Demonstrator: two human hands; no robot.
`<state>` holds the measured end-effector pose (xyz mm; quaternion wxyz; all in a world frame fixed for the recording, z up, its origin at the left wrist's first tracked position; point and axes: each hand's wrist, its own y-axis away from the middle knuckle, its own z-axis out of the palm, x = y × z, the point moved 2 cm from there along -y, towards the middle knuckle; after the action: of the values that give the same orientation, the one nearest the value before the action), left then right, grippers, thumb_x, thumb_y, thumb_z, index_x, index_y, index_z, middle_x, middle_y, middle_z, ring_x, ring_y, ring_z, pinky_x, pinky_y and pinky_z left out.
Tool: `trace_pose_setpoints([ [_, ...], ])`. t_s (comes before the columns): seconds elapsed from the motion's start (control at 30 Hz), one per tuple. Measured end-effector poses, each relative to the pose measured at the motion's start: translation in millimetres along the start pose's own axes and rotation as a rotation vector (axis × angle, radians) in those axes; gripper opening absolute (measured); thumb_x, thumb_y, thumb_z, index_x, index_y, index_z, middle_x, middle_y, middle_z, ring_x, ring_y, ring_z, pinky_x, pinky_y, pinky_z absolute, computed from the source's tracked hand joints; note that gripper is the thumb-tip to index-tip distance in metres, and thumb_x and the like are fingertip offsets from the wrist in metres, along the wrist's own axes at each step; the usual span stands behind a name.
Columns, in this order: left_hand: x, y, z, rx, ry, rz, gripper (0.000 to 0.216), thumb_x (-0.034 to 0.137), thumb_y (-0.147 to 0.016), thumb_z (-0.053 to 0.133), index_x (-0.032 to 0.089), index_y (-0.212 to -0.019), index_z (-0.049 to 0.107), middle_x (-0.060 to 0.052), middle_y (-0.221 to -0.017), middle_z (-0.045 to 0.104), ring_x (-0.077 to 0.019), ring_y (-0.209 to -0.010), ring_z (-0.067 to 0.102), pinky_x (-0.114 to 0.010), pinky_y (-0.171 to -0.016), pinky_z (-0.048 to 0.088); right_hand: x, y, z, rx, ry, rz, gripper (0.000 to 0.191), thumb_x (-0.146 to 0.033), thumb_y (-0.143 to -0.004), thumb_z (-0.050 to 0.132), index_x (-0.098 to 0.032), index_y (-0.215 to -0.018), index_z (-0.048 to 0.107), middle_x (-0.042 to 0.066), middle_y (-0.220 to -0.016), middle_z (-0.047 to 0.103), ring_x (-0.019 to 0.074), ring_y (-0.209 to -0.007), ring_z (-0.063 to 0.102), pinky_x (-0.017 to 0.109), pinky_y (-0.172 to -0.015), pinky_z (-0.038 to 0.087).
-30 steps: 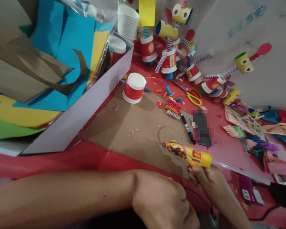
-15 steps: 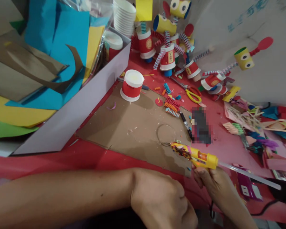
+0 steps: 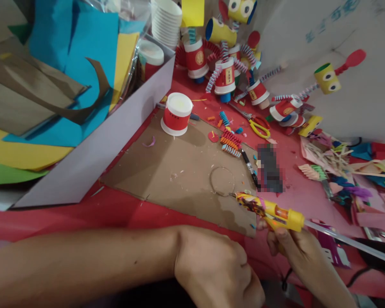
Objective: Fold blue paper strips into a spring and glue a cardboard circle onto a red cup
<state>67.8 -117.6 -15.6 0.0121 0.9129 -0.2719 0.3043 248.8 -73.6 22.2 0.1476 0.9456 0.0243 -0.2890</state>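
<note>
My right hand (image 3: 290, 244) is wrapped round the handle of a yellow hot glue gun (image 3: 271, 209), with a long clear glue stick (image 3: 349, 241) coming out of its back end. The gun's nozzle points left, over the cardboard sheet (image 3: 182, 171). At the bottom centre my left hand (image 3: 218, 269) is closed, its back toward me, and whatever its fingers hold is hidden. A red and white paper cup (image 3: 177, 114) stands upside down on the cardboard's far part. Folded paper springs (image 3: 231, 142) and a black marker (image 3: 250, 169) lie at the cardboard's right edge.
Several paper-cup figures (image 3: 224, 77) stand along the back. Yellow-handled scissors (image 3: 259, 128) lie before them. At left is a white box (image 3: 99, 141) with coloured paper (image 3: 93, 42); paper scraps (image 3: 356, 188) are heaped at right. A dark pixelated patch (image 3: 270, 169) sits beside the marker.
The glue gun in my right hand has moved slightly right and down, and its nozzle has drawn back a little. My left hand has stayed almost in place, closed.
</note>
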Motion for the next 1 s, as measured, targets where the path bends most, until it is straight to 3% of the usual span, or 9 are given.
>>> trace_pose_setpoints([
  [0.07, -3.4, 1.2, 1.6, -0.010, -0.013, 0.052, 0.017, 0.032, -0.070, 0.056, 0.020, -0.060, 0.064, -0.004, -0.041, 0.050, -0.0145, -0.036, 0.041, -0.028, -0.036, 0.027, -9.2, -4.2, -2.6, 0.017, 0.005, -0.022, 0.050, -0.055, -0.085, 0.036, -0.021, -0.054, 0.053, 0.001, -0.045, 0.050, 0.0130, -0.039, 0.044, 0.024, -0.040, 0.035],
  [0.17, -11.5, 1.2, 1.8, 0.016, -0.012, 0.298, 0.010, 0.024, -0.069, 0.059, 0.019, -0.071, 0.067, -0.004, -0.047, 0.055, -0.0140, -0.039, 0.042, -0.028, -0.039, 0.029, -20.3, -17.9, -4.7, 0.037, -0.005, -0.028, 0.055, -0.059, -0.084, 0.036, -0.021, -0.045, 0.045, 0.002, -0.046, 0.049, 0.0120, -0.041, 0.044, 0.025, -0.043, 0.037],
  [0.27, -16.6, -1.6, 3.8, -0.017, 0.023, 0.613, 0.011, 0.020, -0.066, 0.064, 0.022, -0.076, 0.068, -0.003, -0.050, 0.057, -0.0133, -0.043, 0.042, -0.027, -0.041, 0.031, -21.5, -34.7, -0.6, 0.008, -0.082, 0.032, 0.052, -0.063, -0.081, 0.038, -0.020, -0.056, 0.049, 0.000, -0.046, 0.046, 0.0126, -0.042, 0.044, 0.025, -0.044, 0.038],
  [0.33, -14.7, -5.0, 9.9, -0.073, 0.040, 0.659, 0.005, 0.023, -0.067, 0.065, 0.024, -0.071, 0.067, -0.002, -0.050, 0.056, -0.0129, -0.043, 0.041, -0.027, -0.042, 0.033, -18.3, -42.8, 3.9, 0.005, -0.124, 0.071, 0.049, -0.064, -0.080, 0.040, -0.018, -0.071, 0.054, -0.001, -0.047, 0.046, 0.0128, -0.043, 0.043, 0.025, -0.044, 0.036],
  [0.53, 6.6, -5.3, 38.2, -0.125, -0.049, 0.308, 0.015, 0.022, -0.073, 0.060, 0.025, -0.060, 0.066, -0.003, -0.045, 0.053, -0.0149, -0.043, 0.042, -0.030, -0.046, 0.037, -14.3, -47.9, 12.6, -0.028, -0.206, 0.112, 0.052, -0.063, -0.081, 0.041, -0.014, -0.090, 0.054, -0.002, -0.053, 0.048, 0.0120, -0.044, 0.043, 0.025, -0.045, 0.035],
  [0.6, 8.0, -2.2, 40.1, -0.123, -0.049, 0.280, 0.013, 0.024, -0.074, 0.060, 0.024, -0.062, 0.067, -0.004, -0.047, 0.054, -0.0149, -0.044, 0.043, -0.030, -0.047, 0.039, -14.8, -48.8, 13.1, -0.034, -0.199, 0.109, 0.051, -0.063, -0.082, 0.039, -0.014, -0.089, 0.053, -0.002, -0.052, 0.047, 0.0120, -0.044, 0.043, 0.025, -0.045, 0.035],
  [0.77, 3.7, 0.1, 34.3, -0.196, -0.002, 0.351, 0.009, 0.024, -0.070, 0.064, 0.025, -0.060, 0.065, -0.002, -0.044, 0.052, -0.0138, -0.042, 0.044, -0.027, -0.043, 0.037, -12.5, -53.9, 14.7, -0.026, -0.104, 0.085, 0.048, -0.064, -0.082, 0.036, -0.019, -0.071, 0.050, -0.003, -0.046, 0.044, 0.0126, -0.044, 0.043, 0.025, -0.047, 0.035],
  [0.93, 3.2, -7.5, 27.0, -0.257, -0.001, 0.034, 0.018, 0.032, -0.071, 0.061, 0.023, -0.056, 0.065, -0.004, -0.040, 0.052, -0.0147, -0.040, 0.044, -0.028, -0.040, 0.034, -13.6, -55.8, 15.2, -0.038, -0.005, 0.074, 0.054, -0.066, -0.082, 0.031, -0.021, -0.055, 0.043, -0.001, -0.045, 0.045, 0.0129, -0.045, 0.044, 0.026, -0.048, 0.034],
  [1.0, 2.6, -11.8, 20.2, -0.292, 0.048, 0.003, 0.019, 0.034, -0.073, 0.059, 0.023, -0.059, 0.066, -0.004, -0.042, 0.053, -0.0149, -0.040, 0.045, -0.028, -0.041, 0.036, -15.9, -56.0, 14.9, -0.039, 0.024, 0.075, 0.055, -0.067, -0.082, 0.030, -0.021, -0.054, 0.043, -0.001, -0.045, 0.045, 0.0131, -0.045, 0.045, 0.026, -0.048, 0.034],
])
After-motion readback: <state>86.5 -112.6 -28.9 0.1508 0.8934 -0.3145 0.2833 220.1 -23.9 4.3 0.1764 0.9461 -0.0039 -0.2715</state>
